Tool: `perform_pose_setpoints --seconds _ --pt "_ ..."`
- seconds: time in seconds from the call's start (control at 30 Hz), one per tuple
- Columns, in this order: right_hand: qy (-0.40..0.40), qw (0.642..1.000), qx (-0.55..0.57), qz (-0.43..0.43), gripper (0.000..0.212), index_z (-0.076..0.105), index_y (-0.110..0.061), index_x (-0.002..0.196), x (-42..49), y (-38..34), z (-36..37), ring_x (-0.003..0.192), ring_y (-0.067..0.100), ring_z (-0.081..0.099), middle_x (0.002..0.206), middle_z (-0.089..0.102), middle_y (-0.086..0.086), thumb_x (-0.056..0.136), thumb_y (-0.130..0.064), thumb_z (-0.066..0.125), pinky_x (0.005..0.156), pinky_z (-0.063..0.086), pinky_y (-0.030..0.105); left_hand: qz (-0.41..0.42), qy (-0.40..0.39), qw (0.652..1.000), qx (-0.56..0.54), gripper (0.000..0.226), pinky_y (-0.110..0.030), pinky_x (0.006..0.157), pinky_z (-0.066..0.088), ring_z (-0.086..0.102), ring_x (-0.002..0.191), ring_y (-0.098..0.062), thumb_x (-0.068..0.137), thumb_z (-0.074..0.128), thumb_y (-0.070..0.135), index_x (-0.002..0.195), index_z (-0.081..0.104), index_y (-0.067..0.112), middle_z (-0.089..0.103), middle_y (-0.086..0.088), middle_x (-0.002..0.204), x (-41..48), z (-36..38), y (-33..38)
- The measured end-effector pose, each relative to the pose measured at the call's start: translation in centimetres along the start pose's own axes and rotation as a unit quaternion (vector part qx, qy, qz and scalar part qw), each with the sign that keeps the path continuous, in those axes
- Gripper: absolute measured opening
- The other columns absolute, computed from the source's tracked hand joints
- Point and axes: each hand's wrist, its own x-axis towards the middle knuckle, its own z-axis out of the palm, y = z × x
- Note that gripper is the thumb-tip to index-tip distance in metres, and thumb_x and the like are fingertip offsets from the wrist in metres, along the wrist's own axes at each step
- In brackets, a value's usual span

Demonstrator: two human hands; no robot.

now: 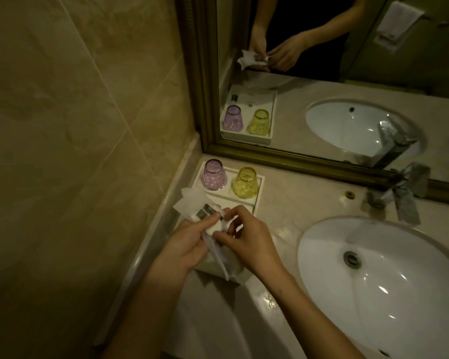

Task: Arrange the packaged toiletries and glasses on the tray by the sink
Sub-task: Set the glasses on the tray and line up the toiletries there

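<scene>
Hotel-type bathroom: marble-look wall tiles, stone vanity counter with oval white sink, chrome faucet, gold-framed mirror, white amenity tray holding two coloured glasses.

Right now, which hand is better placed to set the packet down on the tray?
Probably the left hand: it grips the white packet over the tray. The right hand only pinches one end with its fingertips.
</scene>
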Motion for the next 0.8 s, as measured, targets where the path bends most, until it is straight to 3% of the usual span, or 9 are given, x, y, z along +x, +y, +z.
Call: perform_pose_setpoints --seconds 0.07,0.2,0.3,0.43,0.5,0.57,0.67,0.8 --pt "-0.013 1.0 0.017 -0.005 0.032 0.061 -0.03 0.103 0.1 -0.1 0.2 0.074 0.011 0.064 0.088 0.065 -0.006 0.078 -0.027 0.08 0.061 0.049 0.019 0.004 -0.002 1.0 0.007 0.05 -0.046 0.083 0.059 0.071 0.1 -0.033 0.081 0.068 0.002 0.129 0.058 -0.004 0.067 -0.027 0.122 0.3 -0.2 -0.1" --pt "-0.032 0.998 0.045 0.018 0.028 0.064 -0.025 0.094 0.8 0.1 0.6 0.069 0.009 0.064 0.088 0.066 -0.005 0.074 -0.018 0.082 0.058 0.049 0.02 -0.009 0.014 1.0 -0.005 0.049 -0.048 0.093 0.055 0.069 0.104 -0.03 0.081 0.074 0.018 0.123 0.061 -0.002 0.067 -0.023 0.12 0.9 -0.9 -0.2" --pt "-0.04 0.995 0.09 0.033 0.022 0.065 -0.017 0.09 0.8 0.0 0.4 0.061 0.002 0.061 0.088 0.07 -0.003 0.075 -0.014 0.082 0.057 0.048 0.017 -0.034 0.019 0.999 -0.03 0.048 -0.054 0.109 0.042 0.06 0.124 -0.036 0.096 0.059 0.025 0.135 0.054 -0.003 0.061 -0.027 0.134 1.5 -1.8 0.2" --pt "0.005 0.976 0.204 0.074 0.019 0.067 -0.009 0.093 0.7 2.0 -2.0 0.065 0.011 0.064 0.08 0.072 0.006 0.081 -0.009 0.081 0.059 0.054 0.025 0.015 0.028 0.999 -0.041 0.043 -0.054 0.088 0.055 0.074 0.098 -0.028 0.099 0.053 0.016 0.136 0.052 -0.005 0.066 -0.025 0.124 1.6 -3.0 2.2" --pt "0.021 0.993 0.09 0.08 0.014 0.071 -0.015 0.091 1.2 4.6 -2.3 0.066 0.01 0.065 0.08 0.075 0.001 0.082 -0.013 0.08 0.062 0.051 0.022 0.04 0.04 0.998 -0.041 0.045 -0.059 0.076 0.059 0.076 0.092 -0.029 0.097 0.055 0.013 0.139 0.048 -0.003 0.064 -0.028 0.125 1.6 -3.8 3.5" --pt "-0.044 0.994 -0.056 0.084 0.01 0.075 -0.02 0.093 1.2 6.7 -0.9 0.073 0.011 0.07 0.084 0.078 0.0 0.083 -0.017 0.078 0.066 0.049 0.023 0.048 0.048 0.997 -0.043 0.051 -0.056 0.067 0.061 0.075 0.094 -0.031 0.095 0.057 0.012 0.143 0.043 0.001 0.061 -0.028 0.13 1.8 -4.4 4.6" --pt "-0.126 0.976 -0.162 0.066 0.013 0.078 -0.02 0.095 0.5 8.7 2.8 0.085 0.02 0.073 0.093 0.079 0.005 0.084 -0.016 0.072 0.077 0.057 0.029 0.039 0.044 0.997 -0.041 0.053 -0.054 0.064 0.06 0.075 0.094 -0.032 0.095 0.057 0.014 0.144 0.042 0.001 0.065 -0.026 0.125 1.9 -4.4 5.1" --pt "-0.114 0.952 -0.283 -0.005 0.018 0.075 -0.015 0.095 -0.1 9.4 5.4 0.09 0.03 0.067 0.094 0.073 0.01 0.087 -0.019 0.059 0.078 0.056 0.041 0.027 0.038 0.999 -0.027 0.058 -0.055 0.068 0.06 0.075 0.091 -0.033 0.087 0.063 0.013 0.139 0.046 -0.005 0.074 -0.026 0.107 1.8 -3.3 4.4"
